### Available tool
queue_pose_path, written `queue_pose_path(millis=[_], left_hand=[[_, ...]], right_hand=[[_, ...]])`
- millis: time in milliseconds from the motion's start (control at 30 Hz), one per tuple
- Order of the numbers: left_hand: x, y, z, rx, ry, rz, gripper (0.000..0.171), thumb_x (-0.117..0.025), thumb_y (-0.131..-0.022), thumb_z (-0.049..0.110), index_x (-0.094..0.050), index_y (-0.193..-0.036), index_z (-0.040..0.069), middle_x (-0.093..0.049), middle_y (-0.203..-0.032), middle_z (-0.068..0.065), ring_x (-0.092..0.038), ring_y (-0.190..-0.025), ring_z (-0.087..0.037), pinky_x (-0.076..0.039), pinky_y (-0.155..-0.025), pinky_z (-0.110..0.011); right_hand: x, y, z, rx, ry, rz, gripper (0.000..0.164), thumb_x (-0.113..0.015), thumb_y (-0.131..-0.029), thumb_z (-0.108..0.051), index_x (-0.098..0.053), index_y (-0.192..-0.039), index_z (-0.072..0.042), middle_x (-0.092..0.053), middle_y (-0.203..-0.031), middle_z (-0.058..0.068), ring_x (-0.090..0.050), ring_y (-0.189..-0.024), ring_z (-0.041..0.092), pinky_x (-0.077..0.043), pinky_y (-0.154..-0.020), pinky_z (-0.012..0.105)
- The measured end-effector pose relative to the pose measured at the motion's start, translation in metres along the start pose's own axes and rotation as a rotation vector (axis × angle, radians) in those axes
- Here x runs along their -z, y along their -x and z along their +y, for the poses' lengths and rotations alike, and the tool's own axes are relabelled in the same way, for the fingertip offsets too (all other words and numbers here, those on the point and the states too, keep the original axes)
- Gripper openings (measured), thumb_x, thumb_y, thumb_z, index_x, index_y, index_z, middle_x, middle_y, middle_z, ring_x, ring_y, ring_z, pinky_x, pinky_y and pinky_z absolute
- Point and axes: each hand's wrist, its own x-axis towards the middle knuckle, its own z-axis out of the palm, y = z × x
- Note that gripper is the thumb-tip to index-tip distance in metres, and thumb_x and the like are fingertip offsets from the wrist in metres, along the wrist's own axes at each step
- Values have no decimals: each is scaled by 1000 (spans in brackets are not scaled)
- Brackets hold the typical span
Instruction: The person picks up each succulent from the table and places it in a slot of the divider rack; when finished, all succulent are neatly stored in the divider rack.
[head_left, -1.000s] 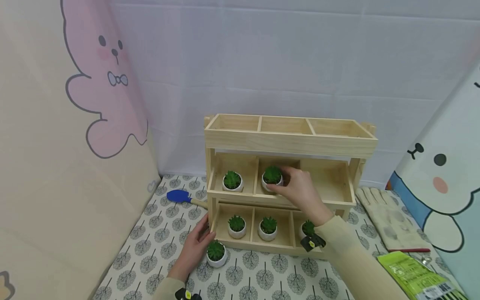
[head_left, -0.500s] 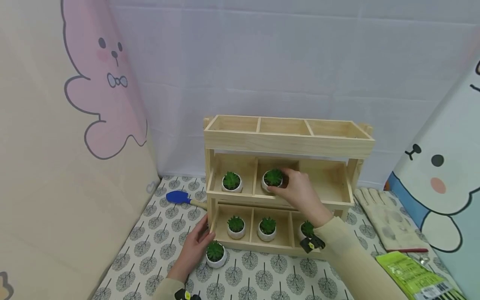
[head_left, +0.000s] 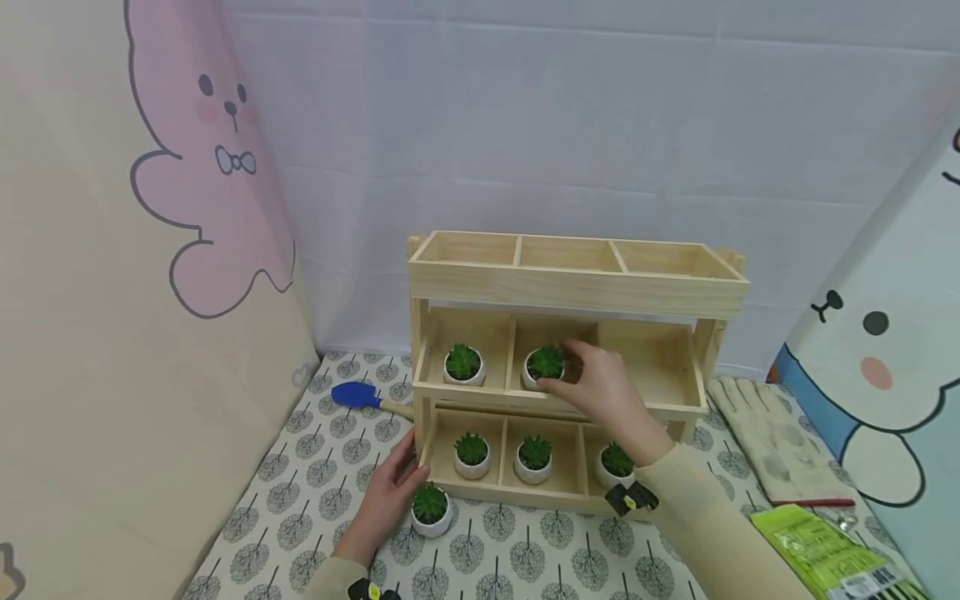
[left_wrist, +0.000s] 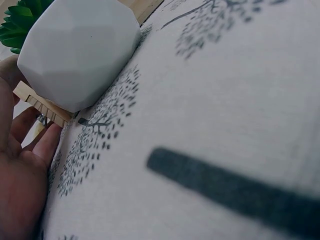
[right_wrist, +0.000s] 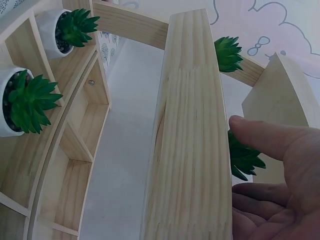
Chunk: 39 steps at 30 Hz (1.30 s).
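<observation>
A wooden three-tier plant shelf (head_left: pixel 577 283) stands at the back of the table. My right hand (head_left: pixel 600 383) holds a potted succulent (head_left: pixel 543 364) in the middle tier's centre compartment, thumb in front and fingers at its right side. In the right wrist view a wooden front board (right_wrist: pixel 190 130) hides that pot; only its green leaves (right_wrist: pixel 245 155) show beside the thumb. My left hand (head_left: pixel 386 500) grips the shelf's lower left end, the wooden corner (left_wrist: pixel 42 105) between thumb and fingers. Another white-potted succulent (head_left: pixel 431 510) stands on the table beside that hand.
One succulent (head_left: pixel 463 365) sits in the middle tier's left compartment. The bottom tier holds three more, including one succulent (head_left: pixel 534 458) at its centre. A blue trowel (head_left: pixel 356 395) lies left, with work gloves (head_left: pixel 780 450) and a green packet (head_left: pixel 832 550) at right.
My right hand has lowered the potted succulent slightly within the centre compartment. The left hand keeps its place at the shelf's corner.
</observation>
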Motion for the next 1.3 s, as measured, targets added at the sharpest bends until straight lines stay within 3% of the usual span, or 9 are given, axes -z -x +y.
queue_pose_path(millis=[367,533,700,933,1300], left_hand=[[-1,1,3,25,-2,-5,74,-70,-102,11,-34,-165,24,-36,-166,-11,-37,-150,-31,-37,-119,-31],[0,2,3,20,5,-6,73,-70,-102,12,-35,-165,24,-36,-166,-10,-36,-150,-30,-37,-119,-31],[0,1,2,16,3,-6,74,-70,-102,11,-34,-165,23,-36,-166,-11,-36,-150,-31,-37,-119,-31],[-1,0,2,32,-12,1,74,-70,-102,14,-34,-165,26,-37,-165,-8,-38,-149,-29,-38,-118,-27],[-1,1,5,51,-16,8,74,-71,-101,12,-35,-164,27,-38,-165,-7,-40,-149,-28,-38,-117,-26]], right_hand=[[2,17,0,23,-32,3,76,-88,-87,-33,-57,-143,8,-66,-132,25,-68,-115,39,-59,-100,52],[0,29,3,43,-125,22,75,-87,-89,-28,-54,-145,8,-64,-136,26,-68,-116,40,-61,-97,48],[-4,43,4,69,-219,100,68,-84,-92,-23,-55,-146,6,-58,-144,23,-65,-122,41,-58,-102,44],[-8,64,4,140,-284,276,54,-88,-86,-7,-66,-134,3,-70,-129,18,-70,-114,33,-60,-97,33],[-37,93,13,210,-273,296,45,-89,-83,-7,-71,-124,-4,-74,-120,5,-73,-104,26,-58,-96,22]])
